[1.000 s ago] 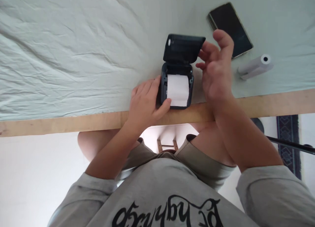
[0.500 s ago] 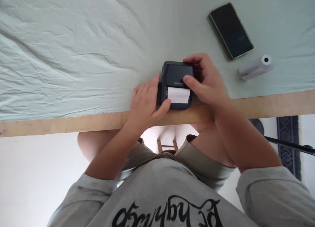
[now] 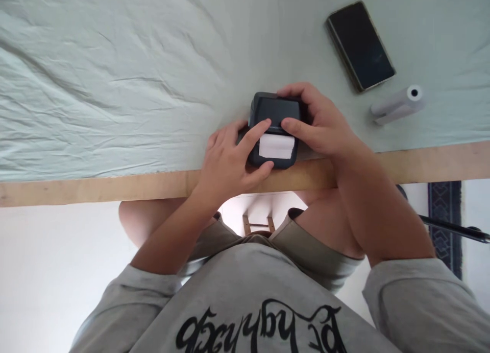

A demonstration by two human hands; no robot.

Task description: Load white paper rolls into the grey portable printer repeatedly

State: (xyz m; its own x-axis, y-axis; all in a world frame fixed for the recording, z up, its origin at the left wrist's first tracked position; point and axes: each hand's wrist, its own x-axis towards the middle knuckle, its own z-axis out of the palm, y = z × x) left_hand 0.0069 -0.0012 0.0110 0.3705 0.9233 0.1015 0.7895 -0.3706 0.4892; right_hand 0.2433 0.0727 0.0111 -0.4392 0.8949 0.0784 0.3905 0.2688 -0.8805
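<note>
A small dark thermal printer (image 3: 276, 112) sits near the table's front edge, its lid down, with a strip of white paper (image 3: 276, 146) coming out of its front. My left hand (image 3: 226, 163) grips the printer's left side, index finger laid on the lid and thumb against the front. My right hand (image 3: 319, 123) wraps the right side, with fingers over the back corner and thumb pressing on the lid.
A dark phone (image 3: 360, 45) lies face up at the back right. A white paper roll (image 3: 398, 104) lies right of the printer. A pale green wrinkled cloth (image 3: 115, 77) covers the table, whose wooden edge (image 3: 95, 189) runs across. My lap is below.
The printer's lid went from open to shut under my right hand. Since then my left index finger has moved up onto the lid.
</note>
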